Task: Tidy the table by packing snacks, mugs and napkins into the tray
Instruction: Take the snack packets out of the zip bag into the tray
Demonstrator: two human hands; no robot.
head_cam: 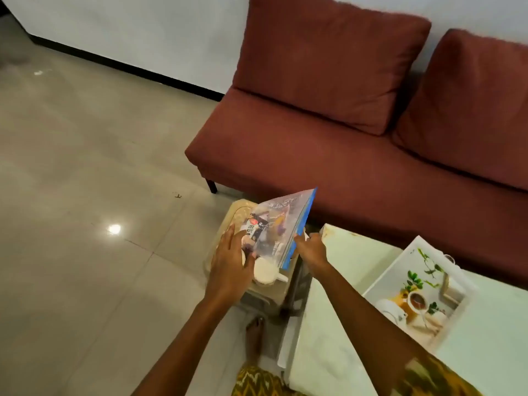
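Note:
A clear zip bag point(281, 224) with a blue seal strip holds several snack packets and stands tilted in a beige tray point(238, 208) on a low stand left of the table. My right hand point(311, 251) pinches the bag's blue edge near its lower corner. My left hand point(230, 258) lies flat against the bag's left side, fingers spread over the packets. A white mug point(265, 274) sits in the tray just below the bag, between my two hands.
A white table point(343, 324) stretches to the right, with a printed tray point(414, 292) showing a teapot and leaves on it. A dark red sofa point(343, 138) stands behind. Tiled floor spreads to the left. My bare foot point(254, 335) is below the stand.

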